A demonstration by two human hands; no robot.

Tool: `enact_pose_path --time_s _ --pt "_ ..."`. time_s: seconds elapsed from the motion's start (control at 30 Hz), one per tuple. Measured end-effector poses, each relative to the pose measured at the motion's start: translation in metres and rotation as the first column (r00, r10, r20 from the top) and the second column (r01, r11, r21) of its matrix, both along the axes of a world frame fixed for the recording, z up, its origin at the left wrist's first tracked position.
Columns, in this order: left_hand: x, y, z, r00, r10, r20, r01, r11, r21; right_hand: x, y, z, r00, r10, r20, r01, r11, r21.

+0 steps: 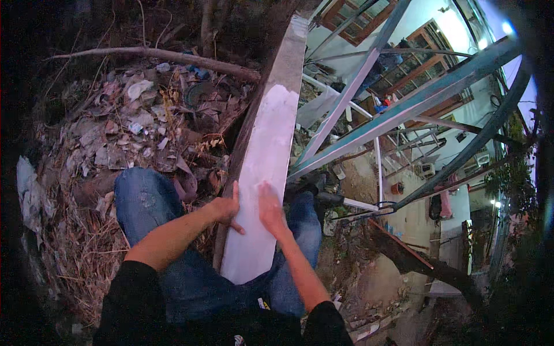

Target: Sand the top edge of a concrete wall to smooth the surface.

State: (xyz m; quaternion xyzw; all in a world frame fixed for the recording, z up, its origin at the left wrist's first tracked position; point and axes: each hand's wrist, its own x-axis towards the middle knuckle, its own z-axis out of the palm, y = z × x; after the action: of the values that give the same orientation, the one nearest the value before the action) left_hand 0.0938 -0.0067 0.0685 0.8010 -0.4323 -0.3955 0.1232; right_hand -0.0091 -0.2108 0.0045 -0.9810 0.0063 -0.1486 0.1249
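- The wall (293, 55) runs ahead between your legs (147, 199), mostly white coating (268, 138) on top.
- Your left hand (224, 210), spread wide on its left edge, can steady you.
- Your right hand (270, 209) blurs; its grip I cannot tell. Rub evenly.

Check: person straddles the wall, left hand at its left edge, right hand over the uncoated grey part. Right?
No: the head view shows the right hand over the wall's white-coated part, not the uncoated grey part. The rest stands.
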Motion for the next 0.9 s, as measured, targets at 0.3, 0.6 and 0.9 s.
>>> enact_pose_path --time_s 0.3,0.6,0.9 --pt "0.002 0.01 -0.033 1.0 0.008 0.01 -0.008 0.999 -0.036 -0.011 0.035 0.003 0.973 0.222 -0.068 -0.205 0.959 0.194" --pt "0.002 -0.003 -0.033 1.0 0.02 0.006 -0.02 0.999 -0.043 -0.057 0.054 0.004 0.969 -0.246 0.035 0.228 0.936 0.269" --pt "0.001 0.013 -0.014 1.0 0.007 -0.016 -0.007 1.0 0.03 0.015 0.054 0.011 0.996 -0.049 -0.071 0.064 0.972 0.224"
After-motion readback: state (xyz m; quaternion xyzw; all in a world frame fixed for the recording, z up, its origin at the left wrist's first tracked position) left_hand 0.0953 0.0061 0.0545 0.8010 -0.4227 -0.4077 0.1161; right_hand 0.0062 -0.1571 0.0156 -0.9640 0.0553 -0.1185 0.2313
